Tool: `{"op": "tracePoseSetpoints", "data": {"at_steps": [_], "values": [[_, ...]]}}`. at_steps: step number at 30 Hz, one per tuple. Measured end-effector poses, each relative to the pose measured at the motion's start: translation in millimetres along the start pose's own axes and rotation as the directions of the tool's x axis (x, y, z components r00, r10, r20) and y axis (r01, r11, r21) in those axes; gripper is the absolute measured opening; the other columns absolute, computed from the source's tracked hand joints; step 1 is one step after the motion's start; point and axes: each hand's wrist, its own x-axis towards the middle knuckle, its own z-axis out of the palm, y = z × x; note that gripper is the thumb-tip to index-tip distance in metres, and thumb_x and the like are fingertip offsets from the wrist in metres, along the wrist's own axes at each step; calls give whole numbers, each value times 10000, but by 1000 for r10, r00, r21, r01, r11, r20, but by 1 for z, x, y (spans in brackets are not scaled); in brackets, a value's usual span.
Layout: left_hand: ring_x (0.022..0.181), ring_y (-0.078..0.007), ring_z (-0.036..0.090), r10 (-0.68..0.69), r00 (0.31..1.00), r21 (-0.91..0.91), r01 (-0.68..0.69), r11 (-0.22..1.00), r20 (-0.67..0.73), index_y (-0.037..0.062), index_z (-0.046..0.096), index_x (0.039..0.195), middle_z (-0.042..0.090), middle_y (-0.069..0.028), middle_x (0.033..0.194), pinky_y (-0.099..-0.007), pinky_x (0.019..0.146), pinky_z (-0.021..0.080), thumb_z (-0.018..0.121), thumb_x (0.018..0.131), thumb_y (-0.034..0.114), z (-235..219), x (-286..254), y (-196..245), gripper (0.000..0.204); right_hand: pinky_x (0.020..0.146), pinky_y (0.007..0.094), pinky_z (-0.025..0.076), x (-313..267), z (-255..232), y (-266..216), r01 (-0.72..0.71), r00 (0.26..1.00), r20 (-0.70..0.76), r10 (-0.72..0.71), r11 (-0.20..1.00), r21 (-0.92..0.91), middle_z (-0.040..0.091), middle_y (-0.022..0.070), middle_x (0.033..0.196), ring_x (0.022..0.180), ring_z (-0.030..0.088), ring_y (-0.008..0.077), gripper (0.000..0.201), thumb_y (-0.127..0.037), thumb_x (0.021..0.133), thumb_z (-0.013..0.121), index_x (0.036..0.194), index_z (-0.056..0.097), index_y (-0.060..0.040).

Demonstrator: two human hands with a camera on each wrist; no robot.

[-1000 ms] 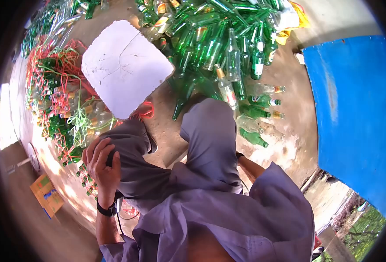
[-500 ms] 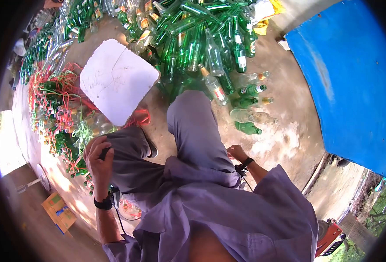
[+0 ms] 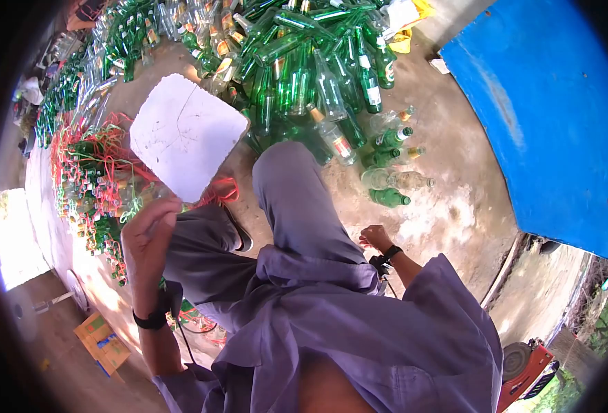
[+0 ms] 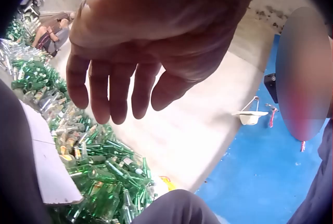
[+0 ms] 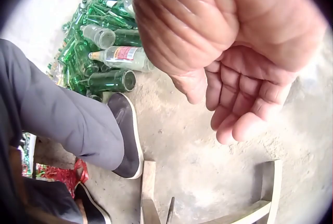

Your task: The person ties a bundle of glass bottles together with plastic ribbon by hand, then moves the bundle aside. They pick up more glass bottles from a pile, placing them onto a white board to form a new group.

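My left hand (image 3: pixel 149 241) is raised beside the left knee, its fingers hanging loosely with nothing in them, as the left wrist view (image 4: pixel 156 42) also shows. To the right of the right thigh, my right hand (image 3: pixel 378 239) hangs over the floor. Its fingers are loosely curled and the palm holds nothing in the right wrist view (image 5: pixel 234 52). Ahead of the knees lies a big heap of green and clear glass bottles (image 3: pixel 297 76). A pale cracked board (image 3: pixel 187 131) is in front of the left knee. Several bottles (image 3: pixel 390 197) lie in a row right of the heap.
Bottles tangled with red and green string (image 3: pixel 87 179) stand at the left. A large blue panel (image 3: pixel 545 110) is at the right. Wooden frame pieces (image 5: pixel 270 187) show low in the right wrist view. A cardboard box (image 3: pixel 101 344) sits at the lower left.
My left hand has lifted off the left knee. The right hand has come out from behind the right thigh. The head view has shifted, bringing more of the far left bottles into sight.
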Motion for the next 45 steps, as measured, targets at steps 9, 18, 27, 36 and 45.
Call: {"op": "tracePoseSetpoints", "data": {"at_steps": [9, 18, 27, 36, 45], "values": [[851, -121, 644, 66, 990, 33, -70, 997, 122, -35, 699, 1011, 723, -95, 940, -263, 784, 498, 626, 908, 83, 42, 49, 30, 173, 484, 340, 569, -1, 5, 8, 48, 999, 17, -49, 998, 44, 680, 99, 747, 578, 676, 201, 123, -118, 908, 611, 843, 631, -15], [765, -65, 581, -122, 978, 164, 94, 982, 171, -38, 696, 1033, 703, -54, 835, -223, 682, 446, 605, 927, 128, 35, 86, -51, 217, 507, 360, 586, -20, -5, -1, -57, 995, -75, 60, 997, 47, 699, 126, 812, 629, 702, 228, 119, -115, 908, 602, 890, 631, -1], [773, -78, 611, -148, 973, 77, 136, 988, 175, -34, 706, 1028, 712, -59, 842, -227, 693, 448, 596, 933, 141, 38, 92, -98, 227, 610, 354, 580, -28, -74, 6, -122, 973, -147, 175, 942, 312, 699, 127, 951, 806, 721, 268, 181, -205, 950, 604, 1039, 612, -47], [775, -84, 633, -156, 973, -15, 161, 987, 172, -23, 708, 1031, 720, -56, 838, -226, 694, 451, 593, 935, 136, 40, 89, -92, 219, 549, 333, 554, -17, -145, 5, 51, 988, -149, 37, 836, 546, 705, 136, 917, 730, 709, 229, 190, -171, 927, 607, 1036, 619, -16], [717, -67, 584, -206, 958, -5, 211, 977, 199, -14, 705, 1007, 714, -55, 823, -225, 664, 450, 584, 928, 134, 41, 83, -107, 206, 514, 288, 522, -60, -146, -104, 304, 774, -588, -234, 952, 21, 701, 171, 927, 671, 696, 195, 577, -270, 888, 693, 1308, 495, 74]]}}
